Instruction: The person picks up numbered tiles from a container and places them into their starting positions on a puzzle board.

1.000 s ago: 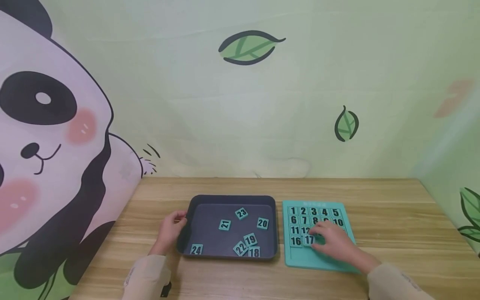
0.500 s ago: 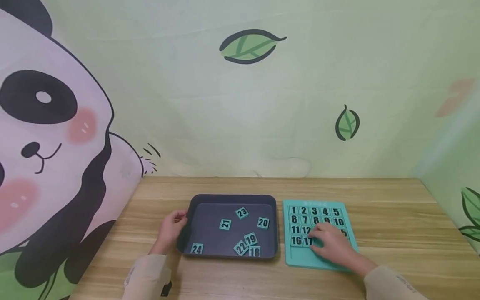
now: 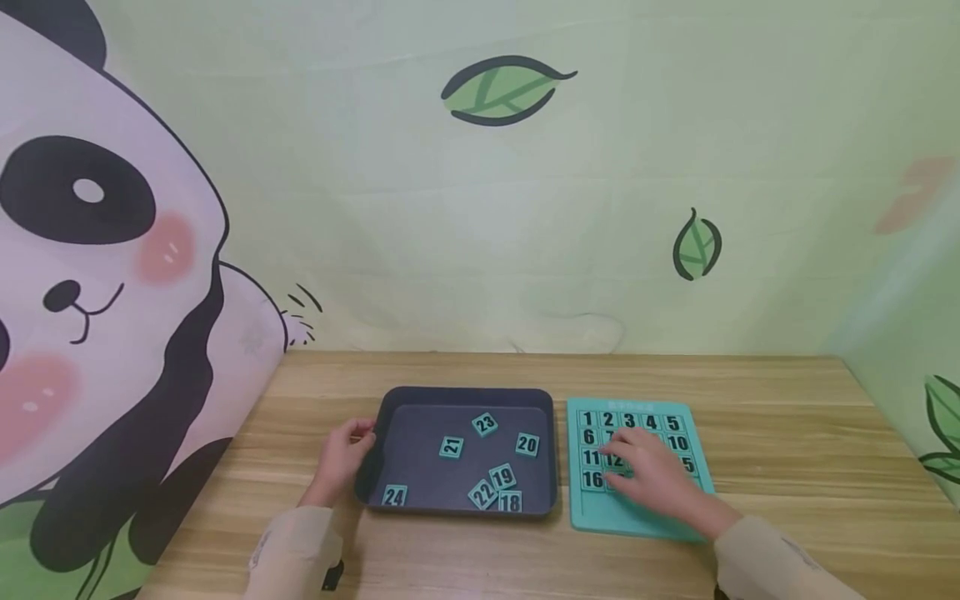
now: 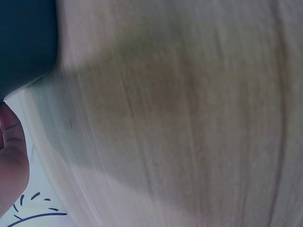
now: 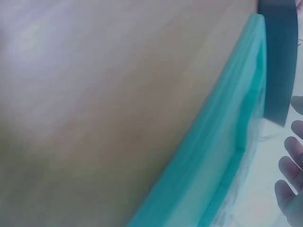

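My left hand (image 3: 342,462) holds the left rim of a dark blue-grey tray (image 3: 420,398); in the left wrist view its curled finger (image 4: 13,137) meets the tray's corner (image 4: 26,42). Loose numbered tiles lie in the tray, among them tile 24 (image 3: 394,496), tile 21 (image 3: 451,447) and tile 18 (image 3: 511,502). Over a turquoise number board (image 3: 600,518) hovers my right hand (image 3: 654,475), fingers apart and holding nothing. It hides part of the tile rows; tile 16 (image 3: 592,480) shows beside its fingertips. The right wrist view shows those fingers (image 5: 293,170) spread.
Tray and board stand side by side with a narrow gap on the wooden table (image 3: 780,433). Behind the table hangs a green backdrop (image 3: 360,208) with a panda and leaves. Tile 20 (image 3: 527,444) lies near the tray's right wall.
My right hand has let go of tile 17, which sits in the board's bottom filled row, and has moved left and slightly up over the board. My left hand stays at the tray.
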A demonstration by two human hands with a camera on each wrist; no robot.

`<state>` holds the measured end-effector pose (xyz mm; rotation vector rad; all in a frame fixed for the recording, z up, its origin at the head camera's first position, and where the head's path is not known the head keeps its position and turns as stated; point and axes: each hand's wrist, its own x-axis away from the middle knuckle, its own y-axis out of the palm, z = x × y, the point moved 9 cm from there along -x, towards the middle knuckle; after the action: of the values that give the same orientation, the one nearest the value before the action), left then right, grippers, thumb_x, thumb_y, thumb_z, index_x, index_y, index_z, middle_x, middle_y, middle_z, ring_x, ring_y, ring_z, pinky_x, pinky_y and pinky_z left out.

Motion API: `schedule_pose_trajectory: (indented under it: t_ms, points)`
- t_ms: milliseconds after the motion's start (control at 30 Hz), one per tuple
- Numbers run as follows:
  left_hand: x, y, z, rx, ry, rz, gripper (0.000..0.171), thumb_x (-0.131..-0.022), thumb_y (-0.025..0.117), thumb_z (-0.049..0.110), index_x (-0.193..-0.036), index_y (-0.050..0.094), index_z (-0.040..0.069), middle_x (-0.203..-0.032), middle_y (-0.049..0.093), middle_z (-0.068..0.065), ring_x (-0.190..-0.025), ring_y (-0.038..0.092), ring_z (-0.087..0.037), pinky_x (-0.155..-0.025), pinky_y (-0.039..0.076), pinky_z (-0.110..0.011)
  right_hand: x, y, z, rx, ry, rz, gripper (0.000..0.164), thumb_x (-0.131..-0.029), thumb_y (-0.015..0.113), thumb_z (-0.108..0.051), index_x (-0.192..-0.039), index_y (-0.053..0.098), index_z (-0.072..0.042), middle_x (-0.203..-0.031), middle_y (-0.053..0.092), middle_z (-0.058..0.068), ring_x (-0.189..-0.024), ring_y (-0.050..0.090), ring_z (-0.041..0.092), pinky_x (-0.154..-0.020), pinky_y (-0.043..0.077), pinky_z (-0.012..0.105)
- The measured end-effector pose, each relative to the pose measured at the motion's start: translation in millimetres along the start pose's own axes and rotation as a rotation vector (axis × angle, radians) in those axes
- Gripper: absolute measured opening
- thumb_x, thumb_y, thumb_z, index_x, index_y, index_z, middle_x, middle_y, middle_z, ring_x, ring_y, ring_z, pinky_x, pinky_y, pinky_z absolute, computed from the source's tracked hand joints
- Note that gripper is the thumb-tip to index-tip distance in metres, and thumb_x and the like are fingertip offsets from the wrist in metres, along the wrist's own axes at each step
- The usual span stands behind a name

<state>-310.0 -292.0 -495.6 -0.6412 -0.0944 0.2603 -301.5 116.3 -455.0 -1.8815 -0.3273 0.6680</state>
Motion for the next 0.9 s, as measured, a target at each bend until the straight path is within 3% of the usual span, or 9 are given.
schedule_pose_trajectory:
  t_ms: [300, 533, 633, 833, 900]
  points:
    - [-1.1, -0.3, 2.0, -0.003, 0.020, -0.002, 0.025, -0.083, 0.053, 0.002, -0.107, 0.057, -0.006, -0.098, 0.060, -0.021, -0.092, 0.056, -0.030, -0.079, 0.048, -0.039, -20.6, 1.3, -31.3, -0.059, -0.064, -0.014, 0.029, -0.070, 0.071, -0.024, -0.096, 0.066, -0.012, -0.092, 0.058, -0.003, -0.088, 0.051, 0.014, -0.075, 0.045, 0.032]
    - [-0.9, -0.4, 2.0, 0.005, 0.015, 0.003, 0.025, -0.083, 0.053, 0.003, -0.107, 0.057, -0.005, -0.098, 0.060, -0.020, -0.092, 0.056, -0.029, -0.078, 0.048, -0.038, -34.8, 16.0, -62.7, -0.092, -0.140, -0.081, 0.037, -0.069, 0.070, -0.035, -0.098, 0.065, -0.013, -0.092, 0.060, -0.002, -0.088, 0.052, 0.014, -0.077, 0.045, 0.033]
    - [-0.1, -0.7, 2.3, 0.014, 0.014, 0.002, 0.025, -0.083, 0.054, 0.003, -0.106, 0.058, -0.004, -0.097, 0.060, -0.020, -0.091, 0.056, -0.029, -0.076, 0.048, -0.037, -39.3, 25.7, -74.0, -0.084, -0.178, -0.127, 0.037, -0.070, 0.069, -0.037, -0.098, 0.065, -0.013, -0.091, 0.060, -0.003, -0.086, 0.051, 0.013, -0.076, 0.044, 0.031]
    - [1.3, -3.4, 3.7, 0.072, 0.075, 0.024, 0.021, -0.082, 0.056, 0.006, -0.100, 0.060, -0.003, -0.088, 0.061, -0.016, -0.082, 0.057, -0.026, -0.070, 0.049, -0.033, -45.4, 41.7, -92.0, 0.001, -0.257, -0.186, 0.034, -0.071, 0.068, -0.040, -0.095, 0.066, -0.016, -0.092, 0.062, -0.006, -0.084, 0.047, 0.010, -0.074, 0.040, 0.028]
    - [1.5, -3.3, 3.8, 0.071, 0.062, 0.028, 0.021, -0.082, 0.056, 0.006, -0.101, 0.060, -0.003, -0.089, 0.061, -0.016, -0.083, 0.057, -0.026, -0.070, 0.049, -0.032, -46.7, 47.7, -96.6, 0.027, -0.273, -0.216, 0.032, -0.071, 0.067, -0.041, -0.094, 0.066, -0.018, -0.091, 0.061, -0.007, -0.083, 0.046, 0.009, -0.073, 0.038, 0.027]
